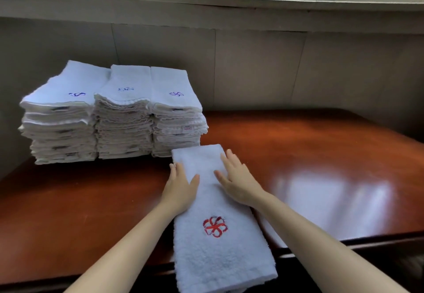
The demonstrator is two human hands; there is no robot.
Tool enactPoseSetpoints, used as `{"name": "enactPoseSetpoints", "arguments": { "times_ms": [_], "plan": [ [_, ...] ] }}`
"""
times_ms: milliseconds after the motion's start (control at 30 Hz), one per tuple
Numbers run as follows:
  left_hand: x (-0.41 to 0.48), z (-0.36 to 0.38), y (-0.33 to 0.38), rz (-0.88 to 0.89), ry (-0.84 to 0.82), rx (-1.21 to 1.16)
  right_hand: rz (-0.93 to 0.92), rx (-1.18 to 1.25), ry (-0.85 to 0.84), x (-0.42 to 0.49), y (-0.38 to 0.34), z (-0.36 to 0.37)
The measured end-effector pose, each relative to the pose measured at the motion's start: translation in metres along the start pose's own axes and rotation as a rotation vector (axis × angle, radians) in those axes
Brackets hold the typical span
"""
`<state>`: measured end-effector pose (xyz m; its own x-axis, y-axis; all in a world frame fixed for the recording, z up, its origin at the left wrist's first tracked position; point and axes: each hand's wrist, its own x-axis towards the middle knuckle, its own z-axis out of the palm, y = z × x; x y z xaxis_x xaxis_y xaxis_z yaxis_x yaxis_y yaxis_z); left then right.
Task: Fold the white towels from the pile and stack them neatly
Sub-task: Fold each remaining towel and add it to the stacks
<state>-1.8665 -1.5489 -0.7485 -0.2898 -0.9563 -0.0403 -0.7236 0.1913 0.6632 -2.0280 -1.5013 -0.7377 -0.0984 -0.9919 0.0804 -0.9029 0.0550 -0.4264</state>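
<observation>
A long folded white terry towel [220, 242] with a red embroidered flower emblem [215, 226] is lying lengthwise at the front edge of the glossy reddish-brown wooden table [309, 166], its near end hanging over that edge. The left hand [181, 188] and right hand [236, 181] are resting flat on its far half, each grip wide, fingers straight, holding nothing. 3 tall stacks of folded white towels [114, 113] with blue emblems are standing side by side toward the table's back left corner, the right stack just beside the towel's far end.
</observation>
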Motion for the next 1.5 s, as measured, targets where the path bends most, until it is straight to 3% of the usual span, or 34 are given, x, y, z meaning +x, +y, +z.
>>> {"name": "enactPoseSetpoints", "arguments": {
  "times_ms": [100, 267, 433, 567, 733, 867, 1067, 1167, 1333, 1500],
  "plan": [
    [0.004, 0.001, 0.0, -0.07, 0.027, 0.151, -0.015, -0.063, -0.169, 0.005, -0.005, 0.006],
    [0.003, -0.002, 0.0, -0.083, 0.047, 0.148, 0.076, 0.1, -0.193, 0.008, -0.006, 0.003],
    [0.002, -0.018, 0.002, -0.151, 0.117, -0.304, 0.269, 0.226, -0.058, 0.011, -0.008, -0.004],
    [-0.002, -0.031, -0.004, -0.371, -0.093, -0.72, 0.366, 0.466, -0.013, 0.01, -0.01, -0.014],
    [-0.007, -0.045, -0.011, -0.291, -0.41, -0.831, 0.555, 0.961, -0.19, 0.009, -0.011, -0.024],
    [-0.009, -0.05, -0.012, -0.281, -0.438, -0.928, 0.548, 1.12, -0.287, 0.005, -0.012, -0.019],
    [-0.006, -0.041, -0.011, -0.309, -0.07, -1.05, 0.424, 1.111, -0.094, 0.011, -0.017, -0.013],
    [-0.006, -0.048, -0.007, -0.216, -0.053, -1.0, 0.365, 1.073, -0.003, 0.011, -0.018, -0.018],
    [-0.008, -0.071, 0.008, -0.032, -0.072, -0.965, 0.143, 1.069, -0.098, 0.012, -0.013, -0.038],
    [-0.018, -0.096, 0.021, 0.141, -0.051, -0.953, 0.018, 0.986, -0.068, 0.011, -0.024, -0.068]
  ]
}}
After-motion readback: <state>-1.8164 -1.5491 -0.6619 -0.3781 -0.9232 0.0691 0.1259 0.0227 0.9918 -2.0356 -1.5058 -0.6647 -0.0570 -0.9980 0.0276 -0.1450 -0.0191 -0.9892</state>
